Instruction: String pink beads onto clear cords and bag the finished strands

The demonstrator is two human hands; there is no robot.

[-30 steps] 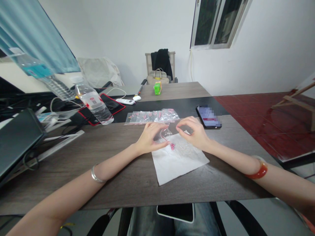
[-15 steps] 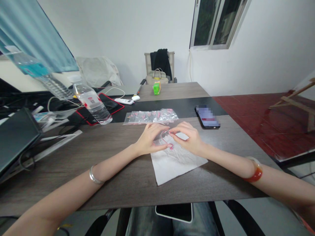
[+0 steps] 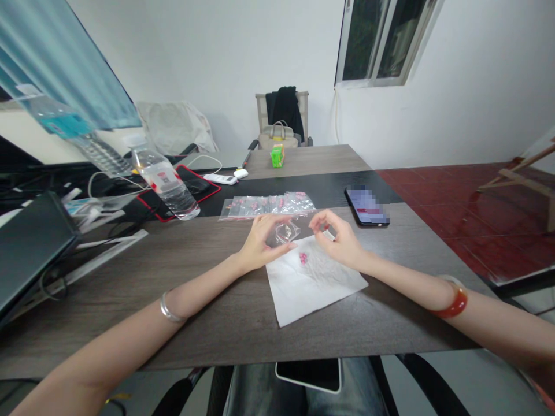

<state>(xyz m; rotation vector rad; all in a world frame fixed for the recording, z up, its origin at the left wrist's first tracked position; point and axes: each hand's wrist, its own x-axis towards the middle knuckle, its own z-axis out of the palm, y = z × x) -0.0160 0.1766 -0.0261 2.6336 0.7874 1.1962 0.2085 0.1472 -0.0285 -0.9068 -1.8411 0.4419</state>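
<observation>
My left hand (image 3: pixel 265 241) is open beside the white paper (image 3: pixel 303 300), its thumb and fingers spread apart. Between them, a small clear plastic bag (image 3: pixel 287 231) lies at the paper's far edge. Over the paper's right part is my right hand (image 3: pixel 340 240), fingers curled with the fingertips close together; whatever they hold, if anything, is too small to name. A little cluster of pink beads (image 3: pixel 303 258) rests on the paper between both hands. Beyond my left hand lies a row of clear bags (image 3: pixel 269 205) with pink pieces inside.
A phone (image 3: pixel 367 206) lies at the right. Two water bottles (image 3: pixel 162 179), cables and a dark laptop (image 3: pixel 37 248) crowd the left side. A green box (image 3: pixel 277 156) stands farther back. Another device (image 3: pixel 309 374) rests on my lap.
My hands have moved apart, the right one going right. My left thumb and fingers have opened wider. The red strand seen between my hands no longer shows there.
</observation>
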